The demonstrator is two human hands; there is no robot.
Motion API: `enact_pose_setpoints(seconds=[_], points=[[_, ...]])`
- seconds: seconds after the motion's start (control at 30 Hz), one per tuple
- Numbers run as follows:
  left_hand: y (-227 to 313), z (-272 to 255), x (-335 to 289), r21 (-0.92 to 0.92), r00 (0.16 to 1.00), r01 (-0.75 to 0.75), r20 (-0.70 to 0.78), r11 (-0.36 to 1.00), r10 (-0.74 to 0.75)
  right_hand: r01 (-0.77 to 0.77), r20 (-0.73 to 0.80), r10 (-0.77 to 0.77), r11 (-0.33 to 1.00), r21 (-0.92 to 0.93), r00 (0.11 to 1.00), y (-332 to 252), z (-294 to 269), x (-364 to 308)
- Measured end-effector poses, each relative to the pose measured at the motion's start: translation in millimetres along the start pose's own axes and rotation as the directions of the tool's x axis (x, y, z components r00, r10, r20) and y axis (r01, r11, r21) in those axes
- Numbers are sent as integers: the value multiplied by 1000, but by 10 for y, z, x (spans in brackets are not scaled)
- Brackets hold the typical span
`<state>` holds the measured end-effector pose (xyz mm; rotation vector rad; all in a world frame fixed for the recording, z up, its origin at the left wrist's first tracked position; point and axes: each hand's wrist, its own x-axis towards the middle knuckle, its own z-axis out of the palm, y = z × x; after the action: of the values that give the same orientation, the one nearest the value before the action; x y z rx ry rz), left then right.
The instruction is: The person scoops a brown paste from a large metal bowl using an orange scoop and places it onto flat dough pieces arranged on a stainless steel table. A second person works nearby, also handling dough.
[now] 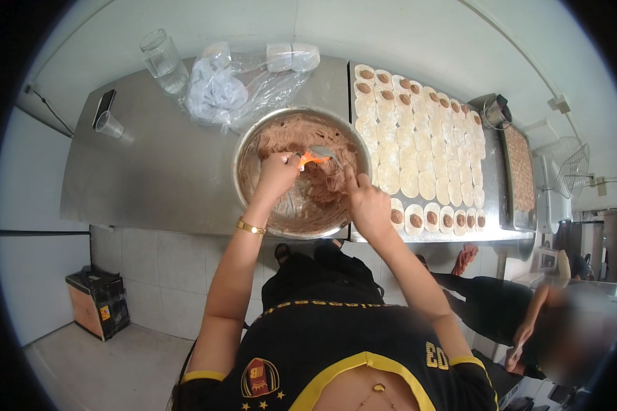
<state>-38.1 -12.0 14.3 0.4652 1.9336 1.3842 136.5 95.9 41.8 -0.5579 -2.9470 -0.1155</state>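
A wide metal bowl [238, 179] of pinkish-brown minced filling [291, 133] stands at the table's front edge. Over it my left hand [279, 177] is closed round the orange handle of a scoop [315, 157], whose grey metal head lies above the filling. My right hand [370, 209] reaches over the bowl's right side, its fingers closed on a thin metal utensil [337, 163] that meets the scoop head. The utensil's far end is too small to make out. To the right, rows of pale dough wrappers [425, 161] lie flat, several in the back and front rows topped with brown filling.
Behind the bowl are a clear plastic bag [219, 92] with white contents and a glass jug [164, 61]. A plastic cup [108, 125] and a phone [103, 106] lie far left. A filled tray [519, 171] sits at the right end; another person [528, 315] is at lower right.
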Motion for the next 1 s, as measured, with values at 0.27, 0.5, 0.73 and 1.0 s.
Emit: enact_pose_setpoints(seconds=[0.27,0.5,0.73,1.0], points=[[118,-9,-41,112,996,-4,-84,994,14,50,-30,-52,997,-52,998,-84,14,-29],[12,-14,-45,130,992,-44,-115,991,59,74,-9,-75,995,-73,997,-179,-142,23],[97,-136,-120,-232,1000,19,-20,972,-24,82,11,-81,986,-143,997,-185,-53,27],[9,-194,-185,-2,978,-203,-48,979,202,-147,125,114,944,296,986,164,-5,322]])
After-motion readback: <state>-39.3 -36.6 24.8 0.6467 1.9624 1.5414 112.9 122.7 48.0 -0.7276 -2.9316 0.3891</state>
